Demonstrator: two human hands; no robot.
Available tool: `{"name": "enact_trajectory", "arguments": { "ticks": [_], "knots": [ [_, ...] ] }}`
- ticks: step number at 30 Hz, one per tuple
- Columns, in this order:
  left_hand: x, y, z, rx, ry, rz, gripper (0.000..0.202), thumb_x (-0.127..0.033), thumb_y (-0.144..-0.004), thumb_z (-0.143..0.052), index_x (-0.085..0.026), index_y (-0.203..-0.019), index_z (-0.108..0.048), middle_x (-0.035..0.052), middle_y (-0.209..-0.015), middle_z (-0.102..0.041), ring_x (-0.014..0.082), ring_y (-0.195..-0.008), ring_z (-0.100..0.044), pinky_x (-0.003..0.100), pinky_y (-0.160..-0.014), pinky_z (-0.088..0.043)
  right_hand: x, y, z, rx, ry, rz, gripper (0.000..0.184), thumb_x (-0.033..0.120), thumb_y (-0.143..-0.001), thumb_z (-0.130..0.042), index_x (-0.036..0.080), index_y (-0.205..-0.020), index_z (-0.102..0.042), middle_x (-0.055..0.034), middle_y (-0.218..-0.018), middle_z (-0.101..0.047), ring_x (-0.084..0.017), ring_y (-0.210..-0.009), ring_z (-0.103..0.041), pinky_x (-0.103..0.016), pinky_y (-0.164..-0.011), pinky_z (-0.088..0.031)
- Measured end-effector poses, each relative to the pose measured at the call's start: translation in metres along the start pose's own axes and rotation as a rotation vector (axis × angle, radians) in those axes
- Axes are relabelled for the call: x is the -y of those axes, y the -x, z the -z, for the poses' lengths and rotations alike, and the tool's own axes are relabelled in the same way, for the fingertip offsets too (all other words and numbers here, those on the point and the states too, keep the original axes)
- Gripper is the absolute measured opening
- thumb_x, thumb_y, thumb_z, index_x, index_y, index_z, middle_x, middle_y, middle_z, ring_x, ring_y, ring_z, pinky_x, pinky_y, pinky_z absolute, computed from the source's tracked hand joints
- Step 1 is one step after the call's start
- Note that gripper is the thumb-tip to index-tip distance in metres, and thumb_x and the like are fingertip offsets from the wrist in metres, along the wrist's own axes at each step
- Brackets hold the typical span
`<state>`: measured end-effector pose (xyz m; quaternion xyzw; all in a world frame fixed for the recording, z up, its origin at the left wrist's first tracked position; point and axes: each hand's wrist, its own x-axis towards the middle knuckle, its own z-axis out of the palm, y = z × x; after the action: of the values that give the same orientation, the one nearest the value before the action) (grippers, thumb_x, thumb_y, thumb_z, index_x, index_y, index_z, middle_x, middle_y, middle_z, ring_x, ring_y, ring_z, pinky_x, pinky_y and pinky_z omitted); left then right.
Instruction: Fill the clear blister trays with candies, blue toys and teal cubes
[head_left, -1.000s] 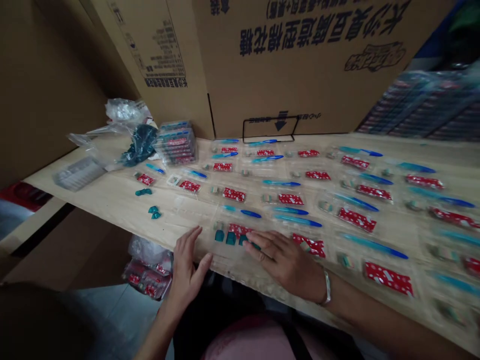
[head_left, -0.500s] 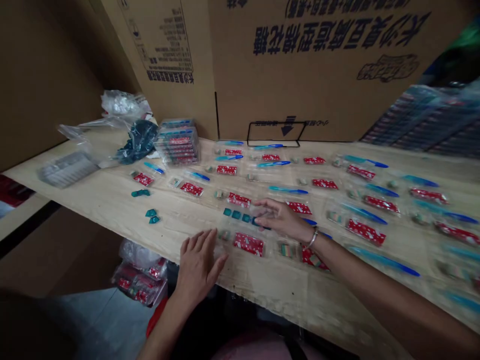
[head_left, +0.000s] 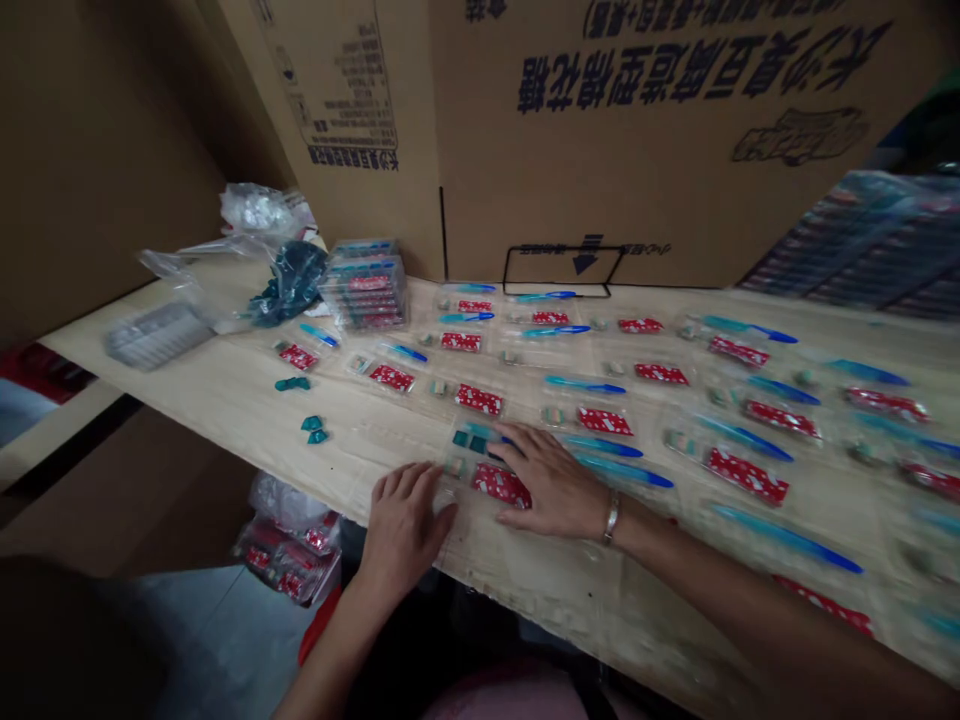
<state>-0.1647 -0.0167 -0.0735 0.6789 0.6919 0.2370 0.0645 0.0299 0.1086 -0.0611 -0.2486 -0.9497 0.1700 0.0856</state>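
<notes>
In front of me lies a clear plastic tray holding a red patterned packet [head_left: 495, 484] and a row of teal squares [head_left: 469, 441]. My right hand [head_left: 553, 482], with a bracelet at the wrist, rests palm down over the tray's right part. Its fingers are spread, covering some of the squares and the packet's right end. At the tray's left edge is my left hand [head_left: 405, 525], thumb apart from its extended fingers. I cannot tell how firmly it touches the plastic. Small teal wrapped pieces [head_left: 313, 430] lie loose to the left.
Several similar trays with red packets [head_left: 606, 420] and blue pens [head_left: 585, 385] cover the table. A stack of filled packs [head_left: 366, 285], a bag of teal pieces [head_left: 289, 283] and nested clear plastic [head_left: 159, 335] stand at back left. A large carton [head_left: 600, 180] forms the rear barrier.
My right hand has moved from above the teal squares down onto the tray, its fingers flatter. My left hand stays by the tray's left edge. The view has shifted slightly.
</notes>
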Motion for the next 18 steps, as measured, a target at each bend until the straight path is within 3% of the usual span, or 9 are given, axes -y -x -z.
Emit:
{"name": "enact_trajectory", "arguments": {
  "ticks": [4,8,11,14,18],
  "knots": [
    [0.009,0.007,0.010,-0.181,0.036,0.058,0.032,-0.028,-0.082,-0.055,-0.019,-0.112,-0.052,0.0118,-0.120,-0.056,0.0264,-0.114,-0.048,0.044,-0.095,-0.039,-0.008,0.004,-0.003,-0.023,0.012,0.015,0.070,0.043,-0.064,-0.072,0.015,-0.124,-0.050,-0.0176,-0.140,-0.036,-0.032,-0.129,-0.033,-0.051,-0.104,-0.031],
    [0.023,0.009,0.014,-0.108,0.008,0.078,0.017,-0.025,-0.077,-0.059,-0.019,-0.092,-0.057,0.0108,-0.108,-0.060,0.0273,-0.104,-0.053,0.046,-0.089,-0.043,0.000,-0.001,0.000,-0.069,0.041,0.051,0.068,0.045,-0.067,-0.070,0.015,-0.125,-0.050,-0.0177,-0.140,-0.037,-0.034,-0.130,-0.032,-0.054,-0.103,-0.032],
    [0.027,0.006,0.012,-0.127,0.073,0.111,0.020,-0.017,-0.073,-0.057,-0.019,-0.093,-0.054,0.0108,-0.107,-0.058,0.0265,-0.103,-0.052,0.045,-0.088,-0.044,0.025,-0.014,-0.003,-0.058,0.018,0.176,0.058,0.043,-0.074,-0.065,0.018,-0.125,-0.051,-0.0141,-0.137,-0.044,-0.032,-0.130,-0.032,-0.053,-0.103,-0.031],
    [0.028,0.007,0.012,-0.264,0.253,0.156,0.026,-0.006,-0.074,-0.046,-0.020,-0.096,-0.048,0.0110,-0.112,-0.055,0.0234,-0.107,-0.052,0.043,-0.089,-0.045,0.054,-0.032,-0.012,0.041,0.012,0.338,0.041,0.041,-0.078,-0.063,0.019,-0.112,-0.060,-0.0109,-0.126,-0.055,-0.030,-0.125,-0.039,-0.052,-0.104,-0.029],
    [0.047,0.012,0.025,-0.589,0.338,0.249,0.020,-0.008,-0.080,-0.041,-0.022,-0.092,-0.047,0.0080,-0.109,-0.056,0.0205,-0.106,-0.053,0.040,-0.091,-0.042,0.072,-0.052,-0.022,0.084,0.091,0.356,0.028,0.037,-0.076,-0.066,0.016,-0.094,-0.066,-0.0127,-0.112,-0.061,-0.030,-0.117,-0.046,-0.052,-0.103,-0.029]
  ]
}}
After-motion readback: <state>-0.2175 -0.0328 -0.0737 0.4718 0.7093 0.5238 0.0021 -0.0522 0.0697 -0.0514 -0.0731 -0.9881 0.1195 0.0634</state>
